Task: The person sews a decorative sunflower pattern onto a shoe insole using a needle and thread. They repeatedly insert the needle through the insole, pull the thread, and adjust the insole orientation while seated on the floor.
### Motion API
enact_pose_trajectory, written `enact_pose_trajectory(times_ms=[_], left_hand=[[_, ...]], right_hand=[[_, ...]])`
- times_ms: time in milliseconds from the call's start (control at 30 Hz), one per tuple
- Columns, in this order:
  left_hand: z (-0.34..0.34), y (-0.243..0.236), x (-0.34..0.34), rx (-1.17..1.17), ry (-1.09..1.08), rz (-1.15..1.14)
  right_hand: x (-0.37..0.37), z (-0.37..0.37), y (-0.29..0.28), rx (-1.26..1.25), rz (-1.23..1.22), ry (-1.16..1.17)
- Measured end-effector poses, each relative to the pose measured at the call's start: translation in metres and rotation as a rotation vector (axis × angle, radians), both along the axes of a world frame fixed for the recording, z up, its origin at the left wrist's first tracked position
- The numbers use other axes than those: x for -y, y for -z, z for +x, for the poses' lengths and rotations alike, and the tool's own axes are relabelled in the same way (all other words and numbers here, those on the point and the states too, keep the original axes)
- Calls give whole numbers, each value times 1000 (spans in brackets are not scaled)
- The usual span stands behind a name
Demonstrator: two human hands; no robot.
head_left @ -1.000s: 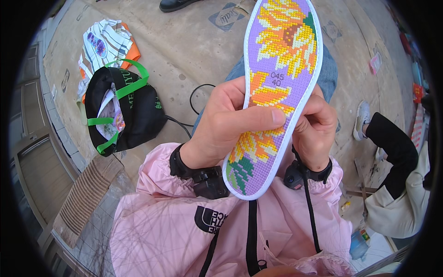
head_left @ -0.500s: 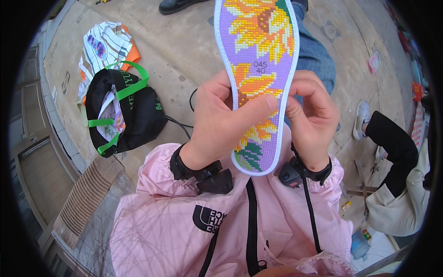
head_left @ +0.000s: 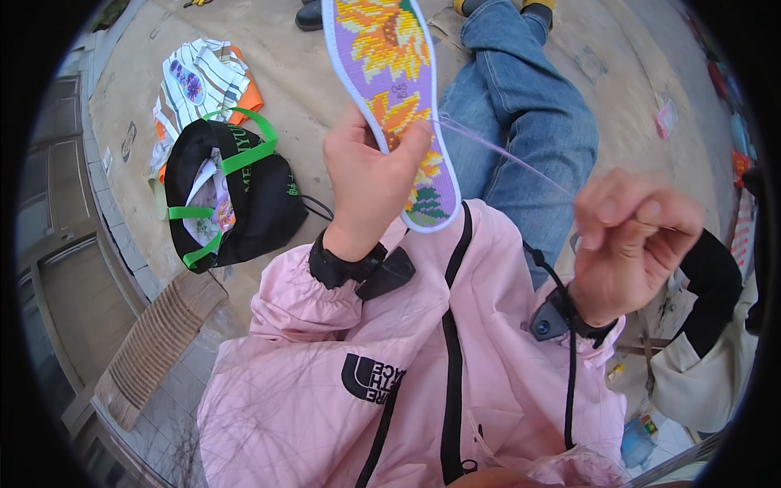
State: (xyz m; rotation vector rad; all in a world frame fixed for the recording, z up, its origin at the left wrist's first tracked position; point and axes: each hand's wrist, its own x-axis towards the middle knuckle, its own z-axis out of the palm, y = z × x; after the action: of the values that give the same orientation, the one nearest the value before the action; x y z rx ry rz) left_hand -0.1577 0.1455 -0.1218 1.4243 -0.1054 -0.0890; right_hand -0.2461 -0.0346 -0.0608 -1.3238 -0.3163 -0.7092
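My left hand (head_left: 370, 179) grips a cross-stitched insole (head_left: 382, 41), lilac with yellow-orange flowers and green leaves, thumb on its face and fingers behind it. A thin pale lilac thread (head_left: 504, 152) runs taut from the insole to my right hand (head_left: 630, 228), which is pinched closed around it at the right; whether a needle is between those fingers I cannot make out. Below are my pink jacket sleeves and black wrist-worn devices (head_left: 549, 319).
A black tote (head_left: 260, 211) with green handles lies left, beside striped cloth (head_left: 220, 73) bearing another insole. A ribbed pad (head_left: 159, 350) is lower left. Jeans-clad legs (head_left: 521, 146) stretch ahead. Another person's black-clad leg (head_left: 704, 276) is at the right.
My right hand has left the insole and moved out to the right, drawing the thread taut. My left hand has raised the insole up and leftward, and more of the jeans-clad legs shows.
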Motion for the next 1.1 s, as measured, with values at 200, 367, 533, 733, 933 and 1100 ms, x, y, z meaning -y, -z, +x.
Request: enact_pose_trajectory(times_ms=[200, 367, 533, 733, 933, 1100], left_hand=[[13, 13, -12, 110, -101, -9], [14, 27, -8, 197, -186, 126], [32, 53, -27, 630, -149, 159], [25, 19, -23, 885, 195, 116], [12, 16, -15, 843, 260, 113], [7, 21, -15, 784, 347, 123]], right_hand=[[52, -29, -18, 44, -369, 343], [31, -38, -23, 74, -452, 373], [18, -24, -7, -254, -291, 396], [-8, 3, 13, -547, -80, 1], [-23, 20, 30, -635, -225, -238], [-24, 21, 47, -706, -221, -210]])
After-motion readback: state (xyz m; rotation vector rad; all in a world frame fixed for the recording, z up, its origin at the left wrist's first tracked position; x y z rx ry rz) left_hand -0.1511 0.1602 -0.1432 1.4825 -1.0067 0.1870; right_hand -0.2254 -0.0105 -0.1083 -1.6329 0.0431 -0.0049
